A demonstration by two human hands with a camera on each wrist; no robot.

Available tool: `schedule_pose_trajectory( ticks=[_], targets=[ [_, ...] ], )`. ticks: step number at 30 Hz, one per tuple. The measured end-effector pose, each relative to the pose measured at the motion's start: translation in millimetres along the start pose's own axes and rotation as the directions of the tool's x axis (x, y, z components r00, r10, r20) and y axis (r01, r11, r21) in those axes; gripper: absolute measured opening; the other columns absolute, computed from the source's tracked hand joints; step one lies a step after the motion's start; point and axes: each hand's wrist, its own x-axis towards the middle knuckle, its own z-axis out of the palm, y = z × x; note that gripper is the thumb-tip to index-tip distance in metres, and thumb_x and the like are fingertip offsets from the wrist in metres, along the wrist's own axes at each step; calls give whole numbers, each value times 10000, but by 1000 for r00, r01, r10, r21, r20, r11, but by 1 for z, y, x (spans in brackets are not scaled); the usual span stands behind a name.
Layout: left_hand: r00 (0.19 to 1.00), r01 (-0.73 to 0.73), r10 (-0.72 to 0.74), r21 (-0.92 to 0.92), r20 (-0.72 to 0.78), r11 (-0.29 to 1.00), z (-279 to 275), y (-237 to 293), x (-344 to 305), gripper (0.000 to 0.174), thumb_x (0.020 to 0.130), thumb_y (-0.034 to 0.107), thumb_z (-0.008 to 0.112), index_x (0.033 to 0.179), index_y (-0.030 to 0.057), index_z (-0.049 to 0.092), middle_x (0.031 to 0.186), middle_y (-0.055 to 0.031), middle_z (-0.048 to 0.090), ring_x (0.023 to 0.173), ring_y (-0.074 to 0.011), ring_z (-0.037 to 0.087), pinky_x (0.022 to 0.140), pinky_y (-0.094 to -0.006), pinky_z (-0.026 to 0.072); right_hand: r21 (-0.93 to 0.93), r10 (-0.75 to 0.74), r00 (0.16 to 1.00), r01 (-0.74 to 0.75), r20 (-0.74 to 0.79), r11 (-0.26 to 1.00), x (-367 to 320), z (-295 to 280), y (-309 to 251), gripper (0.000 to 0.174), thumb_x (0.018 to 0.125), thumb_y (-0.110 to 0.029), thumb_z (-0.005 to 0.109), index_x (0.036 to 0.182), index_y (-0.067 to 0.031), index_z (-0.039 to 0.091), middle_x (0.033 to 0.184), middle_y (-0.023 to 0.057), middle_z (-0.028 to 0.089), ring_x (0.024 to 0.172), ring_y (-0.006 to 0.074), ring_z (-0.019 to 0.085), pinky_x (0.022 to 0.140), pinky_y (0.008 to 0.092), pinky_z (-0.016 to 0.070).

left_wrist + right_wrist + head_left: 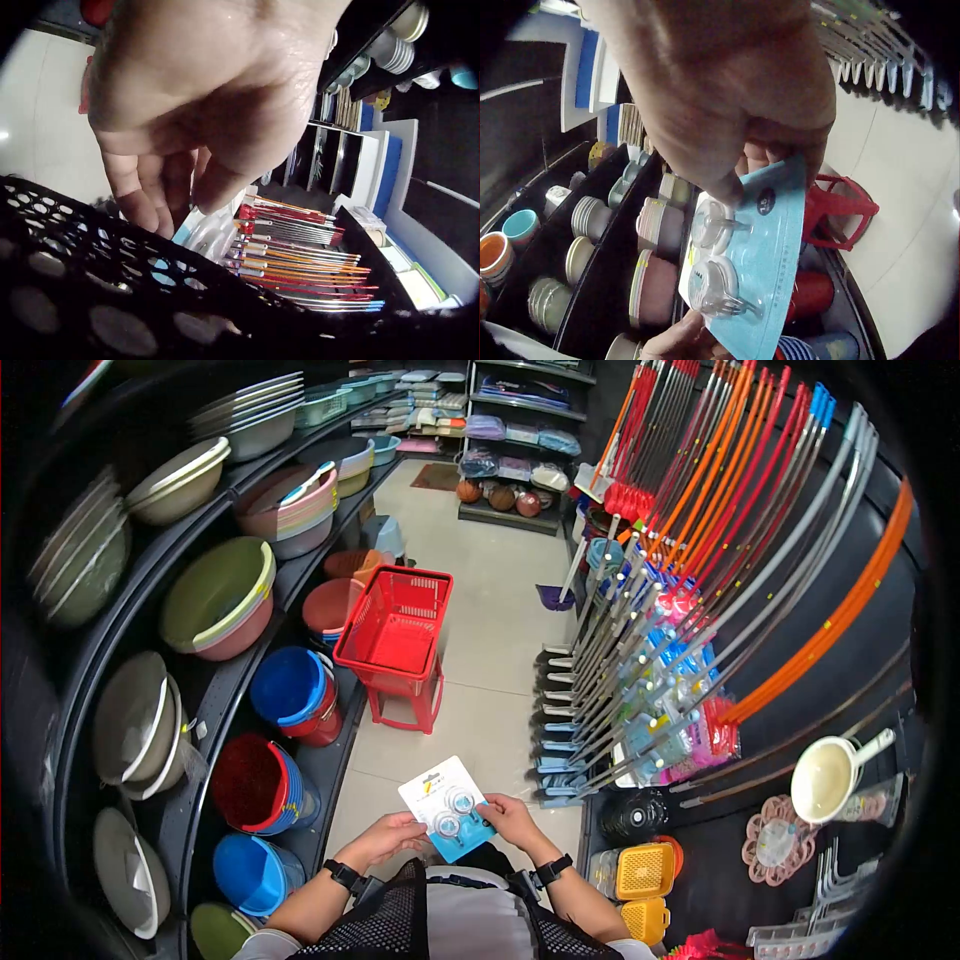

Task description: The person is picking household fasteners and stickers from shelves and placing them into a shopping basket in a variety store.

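A blue-and-white blister card of two clear round wall hooks (449, 810) is held up before my chest, its printed front towards me. My left hand (397, 834) pinches its left edge between thumb and fingers. On the opposite edge, my right hand (512, 820) pinches the blue part. The right wrist view shows the hooks (714, 289) under clear plastic, with the right thumb at the upper edge and left fingertips (673, 339) at the lower one. Seen from the left wrist, the left hand (202, 97) hides most of the pack.
Ahead on the aisle floor, a red basket (352, 653) rests on a red stool (405, 705). Shelves of basins (215, 600) and buckets (290, 685) line the left side. Brooms and mops (640, 630) hang along the right wall, near yellow baskets (645, 870).
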Motion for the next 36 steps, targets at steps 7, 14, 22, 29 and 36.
schedule_pose_trajectory(
  ticks=[7, 14, 22, 29, 36],
  targets=[
    [994, -62, 56, -57, -97, 996, -54, 103, 93, 266, 958, 123, 549, 1202, 18, 566, 1082, -60, 648, 978, -148, 622, 779, -262, 504, -127, -77, 993, 88, 93, 988, 169, -35, -61, 300, 908, -197, 648, 1118, 17, 646, 769, -9, 632, 677, 50, 546, 611, 213, 454],
    [934, -191, 91, -268, -345, 944, -100, 203, 172, 219, 940, 80, 556, 1146, 7, 573, 998, -75, 672, 837, -152, 662, 732, -270, 551, -343, -155, 980, 189, 125, 920, 324, -76, -117, 325, 905, -244, 613, 1107, 8, 644, 918, 166, 702, 849, 217, 691, 763, 319, 532],
    [858, -327, 111, -368, -501, 870, -200, 320, 271, 198, 946, 99, 550, 1138, 51, 556, 1029, -86, 666, 886, -168, 662, 723, -285, 543, -336, -12, 998, 35, 69, 941, 404, -117, -109, 289, 956, -196, 560, 1138, 17, 631, 971, 101, 708, 866, 154, 691, 713, 263, 536],
    [877, -242, -3, -449, -480, 860, -343, 355, 411, 225, 920, 157, 581, 1139, 110, 555, 1050, -50, 659, 950, -192, 638, 778, -349, 508, -175, 274, 929, -322, -249, 930, 400, -124, -100, 272, 965, -212, 552, 1079, 13, 653, 926, 90, 711, 803, 154, 692, 657, 279, 550],
    [905, -125, -110, -505, -411, 854, -450, 335, 524, 254, 923, 218, 588, 1166, 162, 537, 1135, -17, 600, 987, -171, 587, 863, -366, 461, 72, 528, 766, -542, -367, 837, 388, -96, -81, 295, 967, -233, 556, 1092, 19, 647, 933, 105, 711, 820, 178, 703, 654, 275, 551]
  ],
)
